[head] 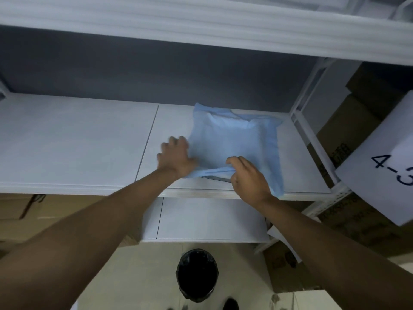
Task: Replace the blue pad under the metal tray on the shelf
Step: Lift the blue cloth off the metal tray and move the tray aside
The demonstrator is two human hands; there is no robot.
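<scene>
Looking at the blue pad (pixel 232 142) first: it's on the right part of the middle shelf (pixel 78 139), rumpled, edges standing up at the back and right, w/ what looks like a thin dark sliver of the metal tray (pixel 215 178) peeking out under its front edge, tho I can't say for sure that's the tray. Right hand (pixel 248 177) has the front hem pinched btwn thumb and curled fingers. Left hand (pixel 175 156) is at the pad's left edge, fingers bent, kinda motion-blurred, so can't tell if it's gripping or just pressing. Risk imo: pad is thin, floppy stuff, so pulling from one side could bunch or tear it, or drag the tray toward the shelf lip and tip it off. There's a black-lined bin (pixel 197 275) on the floor right below, plus cardboard boxes (pixel 348 130) and a sign marked 4-3 (pixel 388 162) to the right.
</scene>
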